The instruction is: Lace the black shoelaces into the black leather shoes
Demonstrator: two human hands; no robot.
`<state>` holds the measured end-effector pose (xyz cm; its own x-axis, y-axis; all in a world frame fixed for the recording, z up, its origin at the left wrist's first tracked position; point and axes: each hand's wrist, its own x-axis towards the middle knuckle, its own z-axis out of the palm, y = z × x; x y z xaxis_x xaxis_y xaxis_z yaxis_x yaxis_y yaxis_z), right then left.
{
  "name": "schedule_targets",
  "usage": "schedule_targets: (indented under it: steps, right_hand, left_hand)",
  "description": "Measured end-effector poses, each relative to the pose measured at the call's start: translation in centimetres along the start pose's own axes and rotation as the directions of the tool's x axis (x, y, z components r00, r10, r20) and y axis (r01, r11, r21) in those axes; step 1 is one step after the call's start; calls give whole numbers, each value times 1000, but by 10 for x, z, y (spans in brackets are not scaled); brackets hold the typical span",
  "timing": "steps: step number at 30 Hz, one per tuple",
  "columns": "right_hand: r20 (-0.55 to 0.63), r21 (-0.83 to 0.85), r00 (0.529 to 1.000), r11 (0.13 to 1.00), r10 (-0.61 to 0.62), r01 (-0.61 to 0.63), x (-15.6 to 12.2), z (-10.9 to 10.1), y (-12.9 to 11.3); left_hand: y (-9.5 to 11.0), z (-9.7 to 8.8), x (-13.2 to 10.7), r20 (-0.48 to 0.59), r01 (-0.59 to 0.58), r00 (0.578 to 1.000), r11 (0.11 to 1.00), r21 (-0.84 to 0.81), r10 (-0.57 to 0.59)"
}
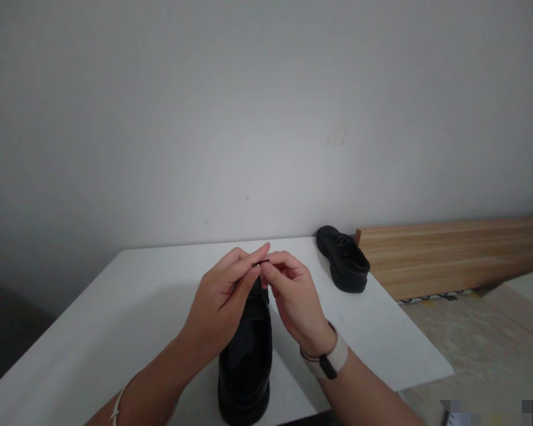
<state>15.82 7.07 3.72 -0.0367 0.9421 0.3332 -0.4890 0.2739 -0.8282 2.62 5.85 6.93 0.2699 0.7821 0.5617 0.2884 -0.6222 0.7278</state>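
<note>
A black lace-up shoe (245, 361) stands on the white table in front of me, its heel end toward me. Over its front part, my left hand (224, 290) and my right hand (291, 290) meet with fingertips close together. Between them runs a short dark piece of shoelace (261, 262), pinched by thumb and forefinger of each hand. My fingers cover much of the shoe's lacing and toe.
A second black lace-up shoe (344, 260) stands at the table's back right corner. The white table (160, 307) reaches the grey wall (266, 118). Beyond its right edge are a wooden board (453, 254) and a patterned surface (466, 331).
</note>
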Motion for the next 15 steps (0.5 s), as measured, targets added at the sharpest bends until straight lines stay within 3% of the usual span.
schedule_targets:
  steps: [4,7,9,11,15]
  right_hand:
    - [-5,67,998,996,-59,59,0,2,1]
    - [-45,209,998,977,-39,48,-1,-5,-3]
    - [-81,241,997,970,19,1,-3,-16,-5]
    - [-118,218,991,976,54,-27,-6,-32,-4]
    - [-165,106,986,994,19,-2,-12,-64,7]
  left_hand:
    - [-2,-2,-1,-34,16,999,1000,-21,-17]
    - [-15,-8,-7,-87,124,986,970,-210,-145]
    - [-30,-14,-15,-98,222,953,880,-420,-288]
    - [-46,-21,-24,-144,250,912,798,-549,-384]
    - [-70,-33,-43,-228,291,853,790,-540,-470]
